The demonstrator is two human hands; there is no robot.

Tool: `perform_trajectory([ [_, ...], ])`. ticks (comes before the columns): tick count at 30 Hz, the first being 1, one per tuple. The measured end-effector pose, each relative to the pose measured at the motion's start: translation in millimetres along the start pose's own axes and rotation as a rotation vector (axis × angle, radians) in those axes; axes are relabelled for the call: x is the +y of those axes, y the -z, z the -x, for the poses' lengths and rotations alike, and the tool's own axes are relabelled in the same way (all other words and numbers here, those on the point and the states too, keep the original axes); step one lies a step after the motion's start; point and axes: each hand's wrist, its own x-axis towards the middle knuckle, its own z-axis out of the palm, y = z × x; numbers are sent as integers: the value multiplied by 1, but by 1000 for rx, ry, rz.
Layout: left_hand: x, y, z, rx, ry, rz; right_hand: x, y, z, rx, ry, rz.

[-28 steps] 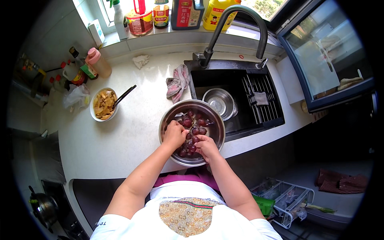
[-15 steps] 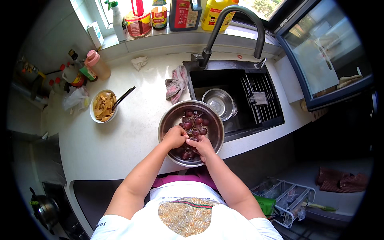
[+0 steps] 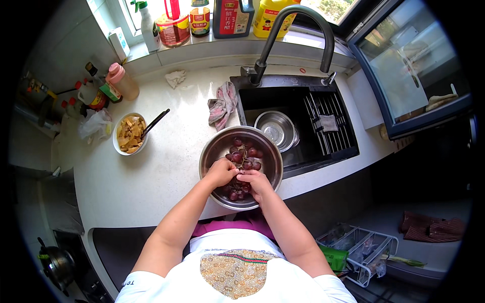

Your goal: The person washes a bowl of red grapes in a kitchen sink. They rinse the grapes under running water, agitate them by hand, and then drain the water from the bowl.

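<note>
A steel bowl (image 3: 207, 154) stands at the counter's front edge, its right side by the sink. Dark red grapes (image 3: 248, 164) on green stems lie in it, some beyond my hands and some nearer to me. Over the bowl's middle, my left hand (image 3: 221, 172) reaches in with thumb and forefinger pinched on the bunch. My right hand (image 3: 256, 184) meets it from the right, its fingers closed on the same bunch. The fingertips almost touch, and they hide exactly which stem or grape each one grips.
The black sink (image 3: 303, 164) holds a smaller steel bowl (image 3: 275, 130) and a rack (image 3: 316, 136), under a tall faucet (image 3: 327, 45). A cloth (image 3: 222, 106) lies beside it. Left stands a food bowl (image 3: 118, 144) with chopsticks (image 3: 157, 121). An open window (image 3: 411, 65) juts in at right.
My fingers have shifted slightly within the bunch, and the right thumb and forefinger sit a little higher. The steel bowl has stayed in place.
</note>
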Motion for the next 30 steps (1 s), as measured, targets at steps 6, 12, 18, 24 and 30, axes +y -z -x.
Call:
perform_trajectory([
  [6, 4, 0, 2, 36, 25, 1, 0, 1, -5, 27, -21, -125],
  [12, -1, 0, 4, 86, 97, 302, 5, 4, -3, 74, 117, -172],
  [18, 32, 13, 24, 13, 126, -180, -3, -7, 17, 72, 136, -263],
  [24, 30, 10, 19, 36, 234, -100, -2, -17, 28, 196, 82, -5],
  [30, 18, -7, 22, 550, -66, -38, 8, -2, 3, 279, 274, -116],
])
